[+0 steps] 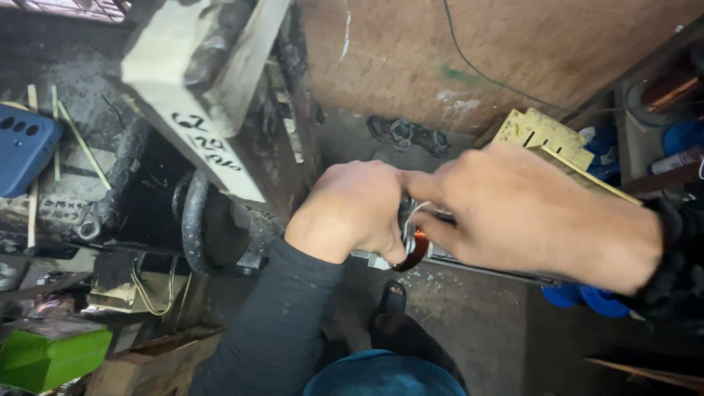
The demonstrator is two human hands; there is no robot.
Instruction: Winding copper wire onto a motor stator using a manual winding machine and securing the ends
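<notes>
Fingers of left hand (352, 209) and right hand (524, 213) pinch copper coil (416, 246), hemmed between dark machine (220, 183) and yellow block (546, 136).

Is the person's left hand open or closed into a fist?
Closed. The left hand is curled into a fist around a copper-coloured wire coil, which shows just below its knuckles.

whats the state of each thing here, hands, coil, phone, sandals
left hand: closed in a fist around the coil
right hand: fingers pinched at the coil
copper wire coil: held between both hands, mostly hidden
blue phone: lying face down
sandals: lying on the floor by the wall
</notes>
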